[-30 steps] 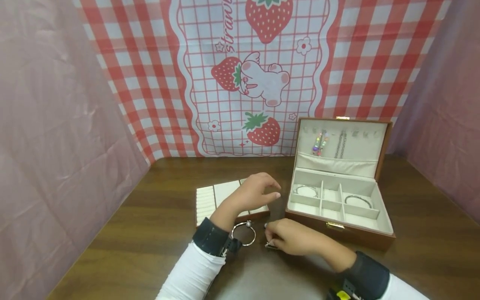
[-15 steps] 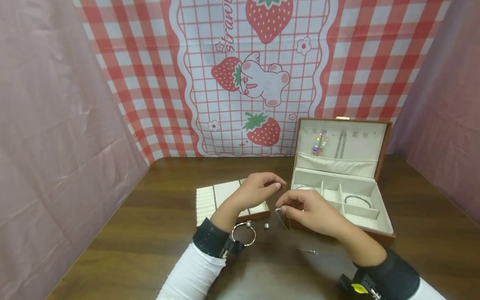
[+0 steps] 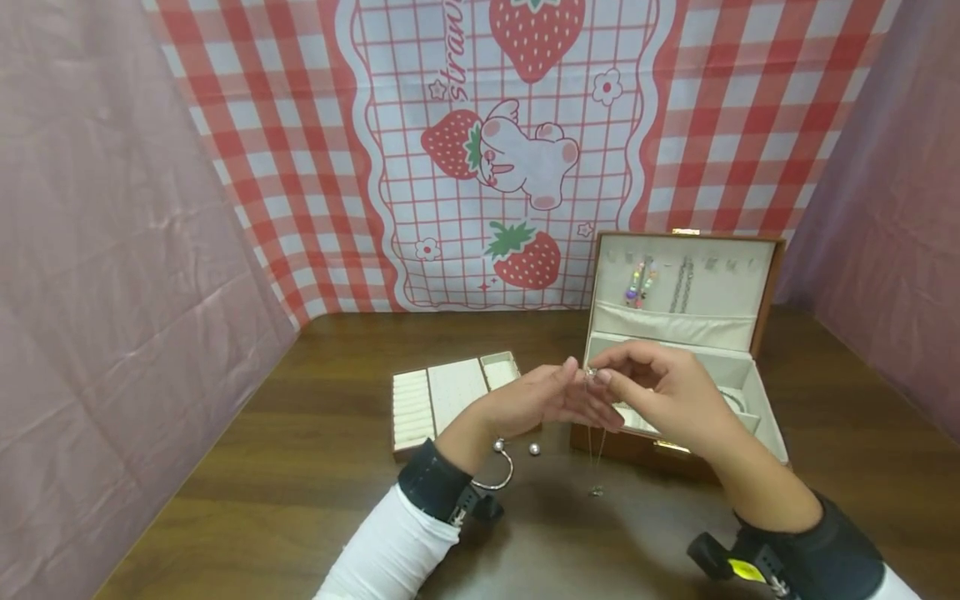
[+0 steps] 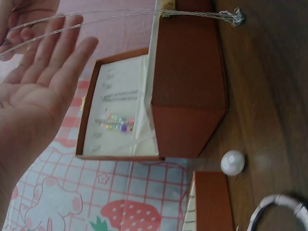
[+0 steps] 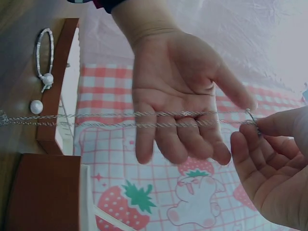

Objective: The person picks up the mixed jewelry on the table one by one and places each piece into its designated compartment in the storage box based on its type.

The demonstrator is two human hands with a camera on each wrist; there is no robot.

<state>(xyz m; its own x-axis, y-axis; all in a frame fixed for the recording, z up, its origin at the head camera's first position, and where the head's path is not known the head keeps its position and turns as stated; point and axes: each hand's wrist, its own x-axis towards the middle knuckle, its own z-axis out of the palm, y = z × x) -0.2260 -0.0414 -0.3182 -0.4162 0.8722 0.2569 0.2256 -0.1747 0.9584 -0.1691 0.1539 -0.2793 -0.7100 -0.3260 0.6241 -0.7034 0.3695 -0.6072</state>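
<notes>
A silver necklace (image 3: 596, 491) hangs doubled above the table, its gathered lower end (image 4: 234, 17) dangling lowest. My right hand (image 3: 682, 404) pinches its upper end between thumb and fingertips. Palm up and fingers extended, my left hand (image 3: 551, 400) is just behind the chain, its thumb tip right by the pinched end. In the right wrist view, both strands (image 5: 106, 116) cross in front of the left fingers (image 5: 173, 144). The open brown jewelry box (image 3: 630, 450) stands beyond the hands, partly covered by the right one.
A brown tray with cream ring rolls (image 3: 411, 408) lies left of the box. In front of it are a silver bracelet (image 3: 512, 472), partly hidden by the left wrist, and a loose pearl-like ball (image 3: 534, 449). A beaded bracelet (image 3: 639, 285) and a chain (image 3: 681, 285) hang in the lid.
The right hand has lifted the necklace off the table and up to the left hand. The left hand has turned palm up and moved slightly right.
</notes>
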